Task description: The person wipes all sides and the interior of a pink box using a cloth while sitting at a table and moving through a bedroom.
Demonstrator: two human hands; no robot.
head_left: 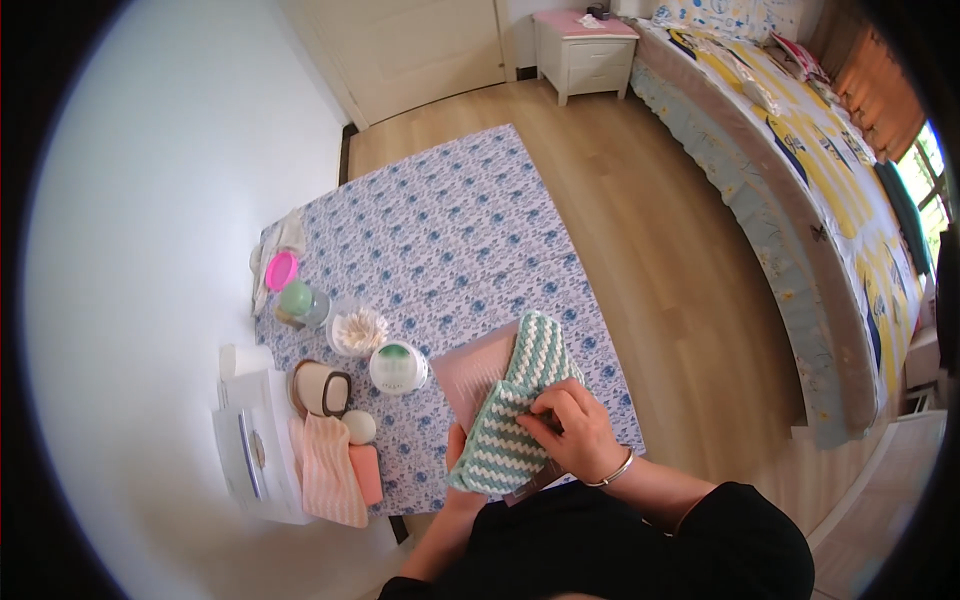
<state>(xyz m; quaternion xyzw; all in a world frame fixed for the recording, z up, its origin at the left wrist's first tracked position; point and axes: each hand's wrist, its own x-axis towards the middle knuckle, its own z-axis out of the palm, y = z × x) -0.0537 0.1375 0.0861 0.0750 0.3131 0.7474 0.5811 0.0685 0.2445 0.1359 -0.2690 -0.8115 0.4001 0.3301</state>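
A folded green-and-white striped knit cloth lies over a flat pink, shiny panel close to my body. Beneath its near left edge is my left hand, gripping from below; most of its fingers are hidden by the cloth. My right hand, with a bracelet on the wrist, rests on the cloth from the right. Its thumb and index finger are pinched together at the fabric's surface.
On the flowered table stand a round white jar, a tub of cotton swabs and a green-capped bottle. A pink striped cloth hangs by a white box. A bed stands at right.
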